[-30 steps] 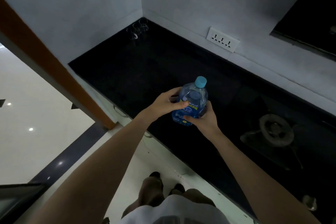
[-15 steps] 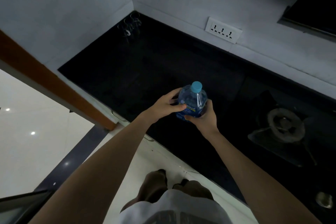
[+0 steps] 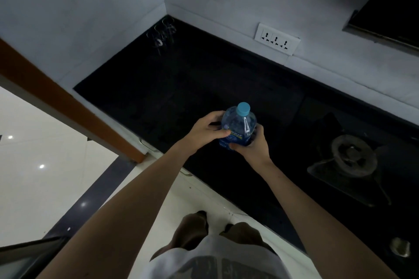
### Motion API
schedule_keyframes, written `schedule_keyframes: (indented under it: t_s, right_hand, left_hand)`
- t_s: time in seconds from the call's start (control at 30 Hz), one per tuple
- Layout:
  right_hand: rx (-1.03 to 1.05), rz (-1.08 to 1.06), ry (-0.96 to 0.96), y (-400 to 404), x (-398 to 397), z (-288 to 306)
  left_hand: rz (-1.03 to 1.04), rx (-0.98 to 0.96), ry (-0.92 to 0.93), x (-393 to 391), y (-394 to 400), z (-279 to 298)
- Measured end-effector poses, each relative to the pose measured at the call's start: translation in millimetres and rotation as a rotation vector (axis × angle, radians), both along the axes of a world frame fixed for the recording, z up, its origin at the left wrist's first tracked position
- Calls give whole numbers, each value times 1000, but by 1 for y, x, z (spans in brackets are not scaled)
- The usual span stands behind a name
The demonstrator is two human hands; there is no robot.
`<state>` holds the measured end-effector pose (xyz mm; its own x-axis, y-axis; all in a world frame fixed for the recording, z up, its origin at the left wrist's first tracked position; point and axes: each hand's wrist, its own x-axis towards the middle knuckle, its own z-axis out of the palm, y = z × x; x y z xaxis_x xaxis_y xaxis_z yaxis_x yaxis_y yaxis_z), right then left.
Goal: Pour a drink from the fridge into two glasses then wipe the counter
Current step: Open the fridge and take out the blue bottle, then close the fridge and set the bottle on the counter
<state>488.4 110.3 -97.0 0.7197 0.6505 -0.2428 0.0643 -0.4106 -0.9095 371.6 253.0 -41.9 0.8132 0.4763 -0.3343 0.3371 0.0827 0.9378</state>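
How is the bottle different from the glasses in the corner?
The bottle is blue with a cap; the glasses are clear and open-topped. Both hands, left and right, hold the bottle; the glasses stand untouched on the counter. Both are see-through.

1. The bottle (image 3: pixel 238 128) had its lower body hidden behind the left hand (image 3: pixel 205 132) and the right hand (image 3: pixel 251 146); its base could not be seen, so whether it touched the counter (image 3: pixel 204 88) could not be told.
2. The label print was too small to read.
3. The glasses (image 3: pixel 162 33) in the far corner were faint against the dark; their number was unclear.
4. The stove burner (image 3: pixel 351 157) was dim, and the hob ran off the right edge.
5. A small round thing (image 3: pixel 400 246) at lower right was too dark to identify.
6. The dark panel (image 3: pixel 390 4) at upper right was cut off by the edge.
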Motion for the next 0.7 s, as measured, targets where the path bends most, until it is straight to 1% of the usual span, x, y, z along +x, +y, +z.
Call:
schedule_keyframes:
  t_s: [0.1,0.17,0.27,0.4,0.53,0.6,0.7]
  right_hand:
    - [19,34,-55,-7,2,11]
    - [44,45,-102,-12,5,24]
    - [92,49,-195,-20,10,47]
    - [182,94,-408,-28,15,80]
    - [259,258,-655,-33,12,110]
    - [310,348,-704,-33,4,119]
    - [357,499,-698,-34,-16,125]
  left_hand:
    - [107,82,62,-1,-3,12]
    - [181,143,66,-2,-6,21]
    - [288,295,66,-7,-12,35]
    - [324,612,64,-24,-30,56]
    - [264,1076,126,-49,-52,74]
    - [274,1193,171,-64,-65,80]
    - [312,1294,264,-91,-89,84]
